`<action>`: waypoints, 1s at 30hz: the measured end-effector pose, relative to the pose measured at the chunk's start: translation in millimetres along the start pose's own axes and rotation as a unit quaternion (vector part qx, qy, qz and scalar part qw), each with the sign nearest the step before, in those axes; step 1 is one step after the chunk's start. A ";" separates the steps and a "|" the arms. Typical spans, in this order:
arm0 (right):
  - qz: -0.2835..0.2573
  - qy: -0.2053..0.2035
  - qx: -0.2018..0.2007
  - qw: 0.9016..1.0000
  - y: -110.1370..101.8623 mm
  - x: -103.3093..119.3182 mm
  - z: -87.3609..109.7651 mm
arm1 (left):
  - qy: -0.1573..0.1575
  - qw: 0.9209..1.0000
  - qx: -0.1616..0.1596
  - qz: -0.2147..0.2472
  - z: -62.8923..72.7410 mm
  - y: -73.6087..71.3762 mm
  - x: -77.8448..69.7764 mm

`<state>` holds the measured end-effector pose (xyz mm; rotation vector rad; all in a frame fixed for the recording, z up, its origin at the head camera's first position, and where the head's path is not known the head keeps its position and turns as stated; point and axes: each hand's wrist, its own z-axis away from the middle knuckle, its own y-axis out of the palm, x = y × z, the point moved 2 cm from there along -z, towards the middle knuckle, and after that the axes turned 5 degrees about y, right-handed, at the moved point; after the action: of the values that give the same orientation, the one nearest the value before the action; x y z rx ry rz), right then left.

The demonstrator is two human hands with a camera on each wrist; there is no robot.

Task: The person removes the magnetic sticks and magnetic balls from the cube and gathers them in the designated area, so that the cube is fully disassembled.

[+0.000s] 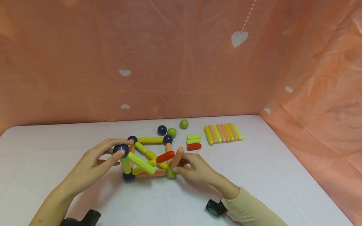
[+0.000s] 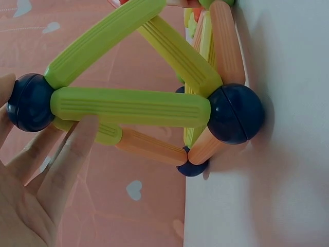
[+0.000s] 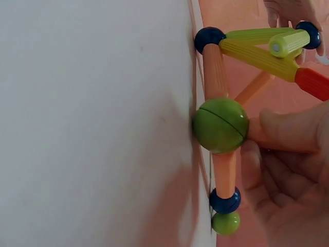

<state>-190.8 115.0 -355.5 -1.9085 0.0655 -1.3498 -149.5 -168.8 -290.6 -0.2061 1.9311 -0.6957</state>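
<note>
A frame of magnetic rods and balls lies on the table, with dark blue balls and a green ball (image 1: 171, 173) at its corners. My left hand (image 1: 98, 160) pinches a raised dark blue ball (image 1: 121, 150) between thumb and fingers. From that ball a light green rod (image 2: 128, 107) runs down to a lower blue ball (image 2: 236, 113); another light green rod (image 1: 141, 163) slants out with a free end. My right hand (image 1: 196, 167) pinches an orange rod (image 1: 177, 157) standing up from the green ball. A red rod (image 1: 165, 156) tops a slanting yellow rod (image 3: 259, 57).
Behind the frame lie a loose dark blue ball (image 1: 161, 130) and two green balls (image 1: 184, 124). To the right are short light green rods (image 1: 194, 141), a red rod (image 1: 194, 146) and a row of several rods (image 1: 223, 133). An orange cloth (image 1: 176, 56) hangs behind the table.
</note>
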 end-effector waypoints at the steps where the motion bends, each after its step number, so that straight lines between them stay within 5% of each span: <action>1: -0.002 0.011 -0.002 1.000 -0.4 0.1 0.6 | 0.000 1.000 0.000 0.001 0.5 0.1 0.4; 7: -0.018 0.101 -0.022 0.994 -13.2 -3.7 7.6 | 0.002 1.000 0.001 -0.002 0.9 0.4 -0.3; 20: 0.034 0.171 -0.048 0.983 -69.8 -43.3 33.3 | 0.009 1.000 0.000 0.005 1.8 -1.8 0.6; 30: 0.083 0.265 -0.035 0.960 -93.6 -55.9 53.2 | 0.025 1.000 -0.003 0.015 1.2 -0.7 2.2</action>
<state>-206.8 235.1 -348.4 -1.5070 0.5324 -1.7219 -149.6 -170.7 -292.3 -0.1642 1.9811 -0.6816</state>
